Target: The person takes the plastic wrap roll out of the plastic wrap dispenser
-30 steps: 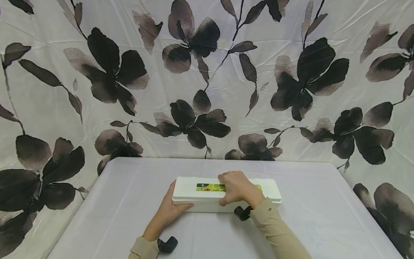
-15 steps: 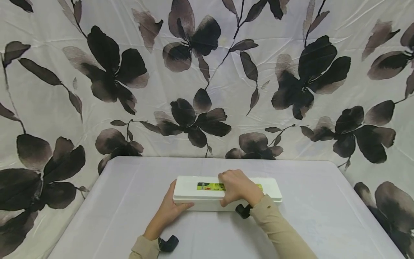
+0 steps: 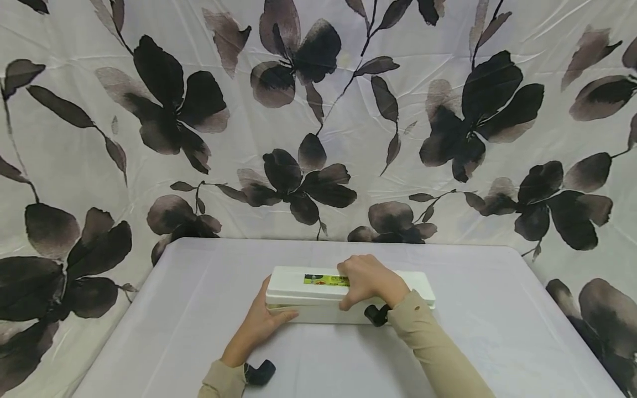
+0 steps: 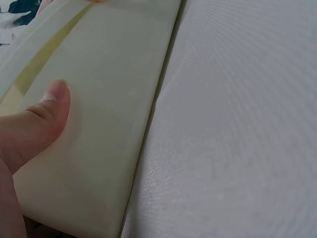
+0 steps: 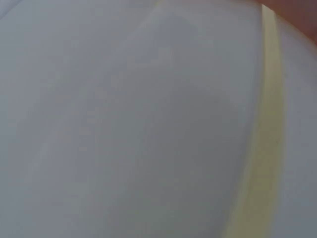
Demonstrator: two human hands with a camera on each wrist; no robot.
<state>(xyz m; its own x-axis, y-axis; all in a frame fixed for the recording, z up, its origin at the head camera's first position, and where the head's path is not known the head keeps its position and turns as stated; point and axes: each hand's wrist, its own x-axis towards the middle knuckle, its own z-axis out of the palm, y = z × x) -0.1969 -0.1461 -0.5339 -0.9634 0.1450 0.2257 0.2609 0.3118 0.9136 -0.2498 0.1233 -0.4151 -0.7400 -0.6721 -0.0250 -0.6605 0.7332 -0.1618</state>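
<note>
A long white plastic box [image 3: 325, 315] lies across the table, its white lid [image 3: 287, 283] bearing a green and yellow label [image 3: 325, 280]. My left hand [image 3: 260, 321] holds the box's left end, the thumb on the front wall; its other fingers are mostly hidden. Across the lid my right hand [image 3: 370, 280] grips, thumb at the front edge and fingers over the far edge. A thin yellowish gap [image 4: 42, 62] shows between lid and box in the left wrist view. The right wrist view is blurred, with a yellowish strip [image 5: 270, 109] beside the white surface. The inside of the box is hidden.
A white cloth [image 3: 199, 309] covers the table, which has rounded far corners. Behind it hangs a white curtain [image 3: 388, 182] with dark flowers. Black wrist-worn devices, left [image 3: 260, 373] and right [image 3: 376, 315], jut out by the sleeves.
The lid has risen slightly from the box with my right hand, and a gap has appeared at the left front. My left hand keeps its hold on the box.
</note>
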